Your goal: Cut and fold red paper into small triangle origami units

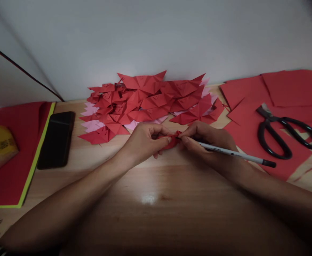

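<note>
Between my two hands is a small folded red paper piece [172, 142], partly covered by fingers. My left hand [148, 139] pinches its left side between thumb and fingers. A grey marker pen with a black end [236, 154] lies in my right hand [206, 137], which is closed around it near the tip; the tip meets the red paper. Just beyond my hands spreads a pile of folded red paper shapes [147, 101] with pointed corners, some with small marks drawn on them. Pink paper shapes [91, 126] show among them.
At the right, black-handled scissors [274, 129] rest on loose red paper sheets [248, 137]. On the left are a black phone [56, 140], a red sheet with a yellow edge [29, 160] and a yellow package [1, 147]. A pale wall [156, 39] stands behind the wooden table [145, 220].
</note>
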Demonstrator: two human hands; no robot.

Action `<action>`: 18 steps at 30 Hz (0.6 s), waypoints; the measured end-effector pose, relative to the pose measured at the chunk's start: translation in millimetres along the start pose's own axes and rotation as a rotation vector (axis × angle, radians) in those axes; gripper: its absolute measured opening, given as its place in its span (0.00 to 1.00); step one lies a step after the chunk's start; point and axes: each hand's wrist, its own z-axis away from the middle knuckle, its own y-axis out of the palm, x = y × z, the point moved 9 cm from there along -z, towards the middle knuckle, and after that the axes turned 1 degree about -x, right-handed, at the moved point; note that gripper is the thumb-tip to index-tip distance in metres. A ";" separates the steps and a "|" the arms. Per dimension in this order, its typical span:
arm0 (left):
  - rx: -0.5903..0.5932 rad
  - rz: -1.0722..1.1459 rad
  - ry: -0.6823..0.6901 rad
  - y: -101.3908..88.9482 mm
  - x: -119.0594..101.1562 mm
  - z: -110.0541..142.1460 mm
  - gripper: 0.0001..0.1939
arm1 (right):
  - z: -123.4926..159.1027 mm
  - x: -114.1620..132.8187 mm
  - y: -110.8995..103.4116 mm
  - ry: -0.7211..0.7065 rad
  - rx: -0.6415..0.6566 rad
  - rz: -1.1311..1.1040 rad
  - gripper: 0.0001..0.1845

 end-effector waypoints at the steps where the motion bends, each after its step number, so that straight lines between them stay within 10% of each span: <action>1: 0.001 0.000 -0.002 0.1 -0.1 0.1 0.05 | 0.1 -0.1 -0.4 0.002 -0.001 0.004 0.07; 18: 0.002 -0.025 -0.004 -0.1 -2.7 1.3 0.05 | -0.3 0.4 -0.2 0.008 0.006 0.022 0.06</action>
